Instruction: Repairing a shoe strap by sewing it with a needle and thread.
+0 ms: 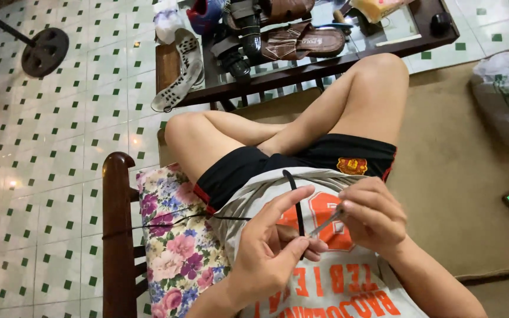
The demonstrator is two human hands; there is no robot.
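A tiled floor (pixel 60 147) with small green squares is seen across the left of the view, and a brown mat (pixel 460 176) across the right. A dark glass-topped table (pixel 384 44) is set ahead of the knees, loaded with sandals (pixel 301 41) and loose shoe soles (pixel 181 76). A floral cushion (pixel 175 241) is laid against a dark wooden armrest (pixel 118 235) at the person's left side.

The left hand (pixel 269 247) is held over the lap with thumb and fingers closed loosely around the lower end of a thin black strap (pixel 294 200); the strap rises upright above that grip and bends over at its top. The right hand (pixel 372 215) is closed in a pinch on a slender metal tool (pixel 327 224), whose tip is directed at the strap just above the left fingers. A thin black thread (pixel 166 222) is seen running leftwards across the cushion.
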